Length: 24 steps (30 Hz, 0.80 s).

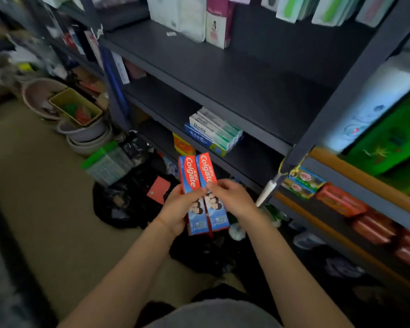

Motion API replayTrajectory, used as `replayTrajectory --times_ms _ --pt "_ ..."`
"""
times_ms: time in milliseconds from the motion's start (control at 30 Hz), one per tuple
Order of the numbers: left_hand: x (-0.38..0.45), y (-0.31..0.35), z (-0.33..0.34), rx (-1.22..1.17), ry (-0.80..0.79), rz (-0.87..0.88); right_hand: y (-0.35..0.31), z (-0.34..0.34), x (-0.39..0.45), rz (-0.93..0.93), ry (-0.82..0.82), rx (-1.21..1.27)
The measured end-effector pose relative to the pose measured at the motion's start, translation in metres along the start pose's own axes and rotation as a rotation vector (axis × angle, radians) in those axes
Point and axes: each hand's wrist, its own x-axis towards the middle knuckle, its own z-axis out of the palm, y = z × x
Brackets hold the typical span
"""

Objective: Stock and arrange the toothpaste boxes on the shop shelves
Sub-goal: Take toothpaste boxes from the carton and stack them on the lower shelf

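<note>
We stand before the dark shelving unit [223, 74], whose middle shelf [258, 152] carries a small stack of toothpaste boxes [213, 132] with bare board on both sides. Below lies a black plastic bag [128, 204] on the floor. We hold two Colgate boxes [200, 192] side by side in front of the shelf, not yet on it. Our left hand [175, 209] grips the left box from beneath; our right hand [232, 197] pinches the right one at mid-length. That light pinch could let one box slide off into the bag. The shelf lip and the upright post [301, 147] to the right are the edges to clear.
</note>
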Motion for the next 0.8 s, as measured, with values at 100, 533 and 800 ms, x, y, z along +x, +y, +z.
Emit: replayTrajectory --times_ms 100,533,800 --pt "0.033 -0.003 -0.002 -0.030 0.013 -0.067 -0.001 -0.005 0.028 -0.058 0.049 -0.101" --pt "0.177 -0.018 -0.016 -0.053 -0.051 -0.346 -0.006 -0.006 0.147 0.179 0.494 -1.391" --pt "0.199 -0.027 -0.028 -0.031 -0.073 -0.406 -0.004 0.003 0.189 0.383 0.473 -1.398"
